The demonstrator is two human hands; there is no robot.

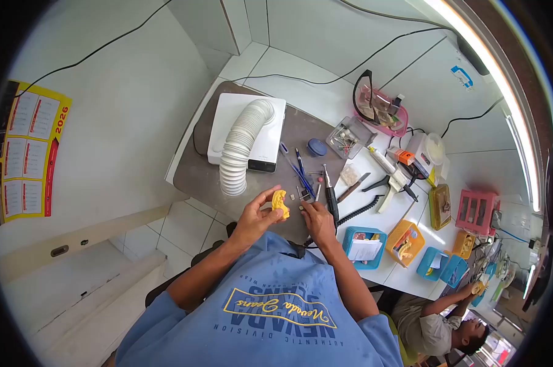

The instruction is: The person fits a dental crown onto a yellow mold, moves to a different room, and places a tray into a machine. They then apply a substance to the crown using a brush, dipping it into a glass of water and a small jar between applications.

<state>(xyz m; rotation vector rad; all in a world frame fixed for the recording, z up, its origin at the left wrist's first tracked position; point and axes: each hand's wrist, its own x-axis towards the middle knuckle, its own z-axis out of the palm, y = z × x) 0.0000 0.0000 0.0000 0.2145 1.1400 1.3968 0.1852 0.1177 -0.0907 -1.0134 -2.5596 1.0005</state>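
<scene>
My left hand (pixel 256 219) is closed around a yellow, curved piece that looks like a dental cast (pixel 280 204), held above the front edge of the brown work mat (pixel 261 186). To the right, my right hand (pixel 319 224) rests low over the mat with its fingers bent together; whatever is between the fingertips is too small to name. Small pale bits (pixel 292 197) lie just beyond those fingers. A black-gripped handpiece (pixel 331 199) with a coiled cord lies right beside my right hand. Blue pens and slim tools (pixel 303 177) lie beyond.
A white box with a ribbed hose (pixel 237 150) stands at the back left of the mat. A blue round jar (pixel 317 147), a clear box (pixel 350 137) and a knife (pixel 354 186) lie rightward. Blue tray (pixel 382 260) and orange tray (pixel 391 255) sit nearer. A co-worker (pixel 432 321) sits at right.
</scene>
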